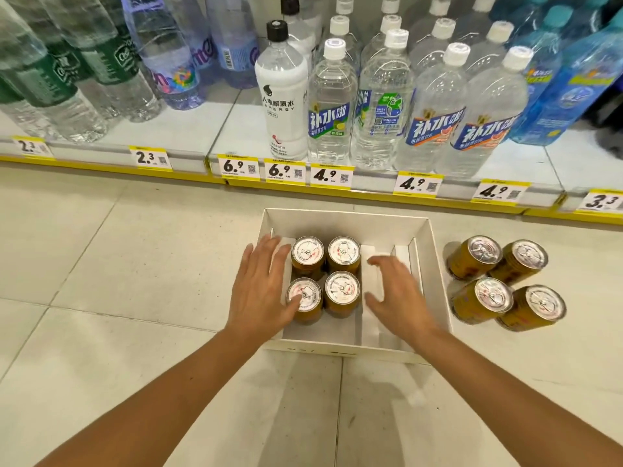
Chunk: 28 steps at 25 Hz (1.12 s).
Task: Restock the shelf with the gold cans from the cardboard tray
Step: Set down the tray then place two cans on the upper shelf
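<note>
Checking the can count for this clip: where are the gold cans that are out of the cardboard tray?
In the head view, four loose gold cans stand clustered on the floor tiles, just right of the cardboard tray, below the shelf edge.

A cardboard tray (435, 264) is set on the floor (101, 264) before the shelf (188, 129). Four cans (323, 278) are stood upright in a square in its left half; its right half is left bare. Four more cans (505, 281) are grouped on the floor just right of the tray. Bottles (371, 96) are lined in rows on the shelf behind, with price tags (332, 175) fixed along its front edge.
</note>
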Available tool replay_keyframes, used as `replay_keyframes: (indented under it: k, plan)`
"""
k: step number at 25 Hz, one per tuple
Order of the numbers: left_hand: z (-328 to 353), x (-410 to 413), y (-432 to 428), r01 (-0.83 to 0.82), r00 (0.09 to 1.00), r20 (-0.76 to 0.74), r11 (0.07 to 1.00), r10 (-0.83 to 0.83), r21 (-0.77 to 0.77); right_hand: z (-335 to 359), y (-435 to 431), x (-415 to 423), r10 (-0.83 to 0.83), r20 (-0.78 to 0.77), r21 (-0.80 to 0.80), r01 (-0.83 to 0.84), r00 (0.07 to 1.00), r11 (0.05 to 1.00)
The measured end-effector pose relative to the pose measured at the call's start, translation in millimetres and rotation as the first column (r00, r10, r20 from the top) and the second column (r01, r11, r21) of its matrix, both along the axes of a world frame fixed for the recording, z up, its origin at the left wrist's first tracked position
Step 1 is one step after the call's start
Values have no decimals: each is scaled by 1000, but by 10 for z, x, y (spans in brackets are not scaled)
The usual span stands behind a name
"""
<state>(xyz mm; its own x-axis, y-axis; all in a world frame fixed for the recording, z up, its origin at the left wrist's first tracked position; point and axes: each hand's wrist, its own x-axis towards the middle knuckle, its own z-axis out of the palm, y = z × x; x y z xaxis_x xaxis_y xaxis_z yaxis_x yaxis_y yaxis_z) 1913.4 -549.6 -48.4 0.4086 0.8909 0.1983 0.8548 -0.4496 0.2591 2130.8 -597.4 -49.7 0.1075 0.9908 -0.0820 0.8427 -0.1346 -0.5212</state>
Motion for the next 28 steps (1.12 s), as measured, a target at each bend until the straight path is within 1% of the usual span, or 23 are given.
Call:
replay_keyframes:
  k: [1, 2, 3, 4, 5, 7, 9, 11, 16, 18, 21, 23, 26, 28]
  plan:
    - [1, 22, -13, 13, 1000, 7, 998, -12, -63, -106, -4, -70, 28, -75, -121, -37, 997, 992]
    - [2, 57, -18, 13, 999, 42, 982, -6, -187, -197, 12, -108, 17, -158, -226, -53, 987, 973]
    - [-20, 94, -6, 9, 997, 74, 936, 18, -351, -258, 40, -125, -25, -227, -308, -48, 974, 950]
    - [-65, 133, 21, 4, 997, 71, 875, 35, -485, -306, 78, -126, -71, -262, -367, -32, 962, 930]
    - [-116, 168, 51, -14, 997, 49, 814, 51, -581, -339, 119, -123, -103, -276, -398, -15, 956, 917]
    - [-210, 203, 110, -43, 996, 29, 729, 86, -683, -398, 187, -127, -126, -268, -392, 11, 955, 920]
    - [-280, 213, 160, -71, 994, 6, 696, 107, -714, -444, 216, -153, -123, -257, -364, 22, 959, 931]
    - [-326, 207, 202, -81, 994, -8, 706, 107, -704, -497, 236, -175, -125, -265, -350, 25, 956, 936]
    - [-333, 202, 251, -63, 992, -125, 742, -29, -667, -517, 248, -203, -115, -299, -301, 20, 947, 953]
    - [-355, 220, 245, -55, 991, -131, 759, -40, -649, -528, 232, -212, -100, -316, -276, 9, 943, 961]
    - [-394, 215, 230, -3, 1000, -25, 762, -17, -647, -489, 232, -215, -98, -325, -231, 22, 941, 973]
    - [-365, 195, 225, 19, 994, 92, 758, 54, -651, -412, 225, -193, -137, -350, -198, 69, 927, 978]
    - [-53, 150, 217, 41, 941, 280, 754, 193, -656, -157, 185, -134, -196, -429, -166, 136, 882, 977]
    - [353, 130, 224, 54, 884, 382, 755, 268, -654, 174, 159, -81, -207, -493, -147, 154, 845, 977]
